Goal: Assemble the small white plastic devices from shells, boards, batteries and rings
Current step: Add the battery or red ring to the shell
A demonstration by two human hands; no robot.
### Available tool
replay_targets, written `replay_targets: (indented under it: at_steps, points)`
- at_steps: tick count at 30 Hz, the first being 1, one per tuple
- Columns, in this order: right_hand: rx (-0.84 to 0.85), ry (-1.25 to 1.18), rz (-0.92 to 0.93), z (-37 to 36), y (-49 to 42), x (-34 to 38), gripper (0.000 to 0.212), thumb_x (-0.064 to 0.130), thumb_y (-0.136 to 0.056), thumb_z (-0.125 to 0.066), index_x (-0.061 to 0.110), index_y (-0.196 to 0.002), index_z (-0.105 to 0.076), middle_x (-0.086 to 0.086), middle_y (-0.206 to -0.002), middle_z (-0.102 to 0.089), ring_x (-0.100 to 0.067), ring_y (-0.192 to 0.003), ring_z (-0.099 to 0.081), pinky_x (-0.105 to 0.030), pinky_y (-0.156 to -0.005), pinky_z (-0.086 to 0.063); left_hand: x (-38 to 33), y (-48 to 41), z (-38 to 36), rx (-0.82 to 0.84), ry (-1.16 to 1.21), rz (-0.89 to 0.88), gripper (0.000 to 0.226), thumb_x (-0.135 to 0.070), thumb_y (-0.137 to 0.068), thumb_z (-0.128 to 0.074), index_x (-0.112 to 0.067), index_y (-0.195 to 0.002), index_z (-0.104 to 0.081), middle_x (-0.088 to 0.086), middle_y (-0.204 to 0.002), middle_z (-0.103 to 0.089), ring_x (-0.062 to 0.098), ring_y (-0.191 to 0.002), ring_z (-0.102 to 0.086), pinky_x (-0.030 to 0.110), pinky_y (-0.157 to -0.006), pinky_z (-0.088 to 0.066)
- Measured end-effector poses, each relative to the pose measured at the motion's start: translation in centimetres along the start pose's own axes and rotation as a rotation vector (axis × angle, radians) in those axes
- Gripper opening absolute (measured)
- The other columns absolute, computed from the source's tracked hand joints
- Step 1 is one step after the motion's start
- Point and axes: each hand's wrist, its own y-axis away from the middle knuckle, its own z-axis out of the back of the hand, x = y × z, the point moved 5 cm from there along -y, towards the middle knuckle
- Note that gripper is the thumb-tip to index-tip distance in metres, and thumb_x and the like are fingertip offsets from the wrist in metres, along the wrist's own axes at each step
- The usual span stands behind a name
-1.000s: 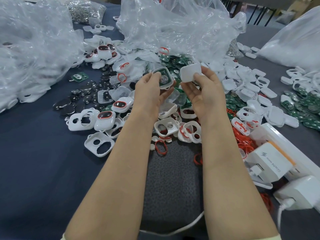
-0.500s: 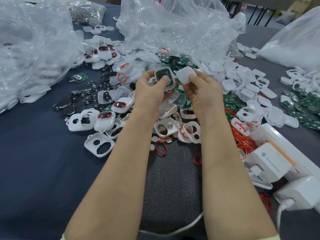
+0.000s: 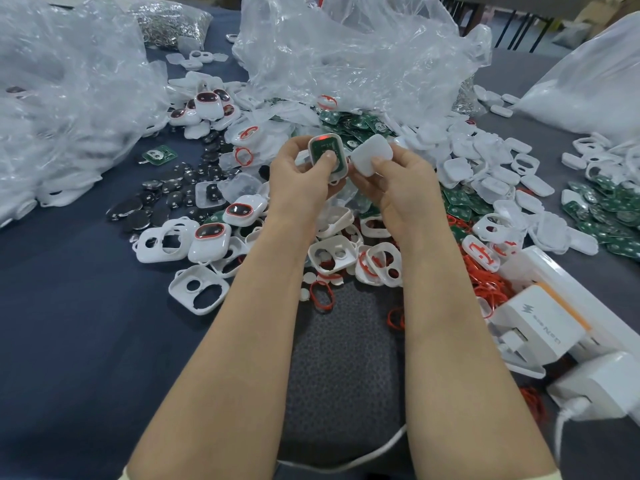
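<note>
left hand (image 3: 304, 178) pinches the board-loaded shell (image 3: 327, 157) above the counter (image 3: 69, 323), right hand (image 3: 398, 181) grips the back cover (image 3: 372, 155) just beside it; align edges squarely before pressing closed.

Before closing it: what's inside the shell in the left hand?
A green board fills the shell, a red light glowing at its top. The thumb of the left hand covers the board's middle, hiding whatever sits there.

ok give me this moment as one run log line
step: closing device | left hand: holds open shell, thumb on its green board | right hand: pinches white cover beside shell | cover: not yet on
</note>
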Motion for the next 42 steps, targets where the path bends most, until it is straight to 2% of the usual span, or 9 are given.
replay_targets:
  at_steps: [8, 14, 17, 21, 26, 31, 36, 40, 42]
  points:
    - [-0.139, -0.075, 0.034, 0.7, 0.1, 0.2, 0.037, -0.006, -0.092, -0.055, -0.009, -0.128, -0.045, -0.015, -0.104, -0.060, -0.020, -0.084, -0.064, -0.021, -0.070, -0.058, 0.0, -0.2, -0.1, 0.014, 0.089, 0.044, 0.015, -0.001, -0.095, -0.055, -0.013, -0.102, -0.053, 0.014, -0.096, -0.067, 0.019, -0.075, -0.071, 0.027, -0.071, -0.059]
    - [-0.100, -0.099, 0.087, 0.5, 0.4, 0.8, 0.015, -0.004, -0.091, -0.058, 0.010, -0.095, -0.054, -0.007, -0.090, -0.059, -0.013, -0.072, -0.064, -0.018, -0.069, -0.056, 0.2, -0.1, -0.2, 0.010, 0.125, 0.082, 0.012, 0.000, -0.095, -0.055, -0.012, -0.100, -0.054, 0.022, -0.108, -0.066, 0.021, -0.080, -0.071, 0.025, -0.068, -0.059]
    - [-0.049, -0.043, 0.113, 0.1, 0.6, 1.1, 0.015, -0.003, -0.090, -0.059, 0.010, -0.097, -0.059, -0.006, -0.086, -0.063, -0.010, -0.071, -0.065, -0.017, -0.067, -0.055, 0.3, -0.1, -0.3, 0.016, 0.122, 0.092, 0.006, -0.007, -0.097, -0.054, -0.010, -0.103, -0.054, 0.020, -0.110, -0.065, 0.020, -0.079, -0.070, 0.025, -0.070, -0.059]
    - [-0.026, 0.102, 0.154, -0.2, 0.6, 1.3, 0.013, 0.002, -0.091, -0.060, 0.013, -0.097, -0.062, 0.000, -0.084, -0.068, -0.009, -0.078, -0.068, -0.020, -0.072, -0.056, 0.3, -0.2, -0.4, -0.031, 0.160, 0.127, 0.018, -0.019, -0.104, -0.040, -0.012, -0.095, -0.054, 0.014, -0.098, -0.063, 0.020, -0.076, -0.066, 0.028, -0.068, -0.060]
    - [0.016, 0.324, 0.238, -1.1, 1.0, 1.5, 0.009, 0.010, -0.090, -0.064, 0.017, -0.095, -0.063, 0.003, -0.084, -0.070, -0.001, -0.070, -0.065, -0.014, -0.061, -0.048, 0.6, -0.6, -0.4, -0.044, 0.159, 0.164, 0.020, -0.013, -0.105, -0.035, -0.015, -0.095, -0.052, 0.018, -0.109, -0.059, 0.023, -0.088, -0.061, 0.028, -0.066, -0.058]
    - [-0.032, 0.621, 0.352, -2.1, 1.3, 1.4, 0.009, 0.010, -0.088, -0.065, 0.013, -0.096, -0.066, -0.002, -0.094, -0.067, -0.016, -0.093, -0.062, -0.037, -0.086, -0.053, 0.9, -0.8, -0.5, -0.019, 0.186, 0.166, 0.019, -0.007, -0.104, -0.035, -0.010, -0.110, -0.052, 0.017, -0.109, -0.059, 0.021, -0.085, -0.059, 0.029, -0.069, -0.057]
    - [-0.132, 0.916, 0.536, -3.4, 2.2, 1.5, 0.017, 0.013, -0.089, -0.062, 0.007, -0.105, -0.067, -0.010, -0.105, -0.065, -0.022, -0.097, -0.060, -0.025, -0.087, -0.044, 1.1, -1.0, -0.4, -0.062, 0.195, 0.148, 0.032, -0.008, -0.104, -0.032, -0.002, -0.132, -0.047, 0.019, -0.117, -0.058, 0.022, -0.092, -0.059, 0.027, -0.066, -0.056]
    - [-0.082, 1.095, 0.530, -4.2, 2.2, 1.0, 0.033, 0.025, -0.088, -0.065, 0.010, -0.117, -0.062, -0.009, -0.116, -0.060, -0.022, -0.109, -0.053, -0.024, -0.090, -0.037, 1.2, -1.3, -0.2, -0.103, 0.175, 0.120, 0.032, -0.010, -0.104, -0.033, 0.000, -0.131, -0.047, 0.018, -0.113, -0.059, 0.022, -0.091, -0.059, 0.030, -0.075, -0.055]
    - [-0.067, 1.122, 0.532, -4.4, 2.2, 0.8, 0.036, 0.025, -0.088, -0.066, 0.008, -0.119, -0.060, -0.010, -0.118, -0.058, -0.024, -0.110, -0.052, -0.023, -0.090, -0.035, 1.1, -1.3, -0.2, -0.112, 0.168, 0.109, 0.029, -0.010, -0.104, -0.034, 0.000, -0.128, -0.048, 0.014, -0.103, -0.061, 0.017, -0.083, -0.059, 0.024, -0.070, -0.055]
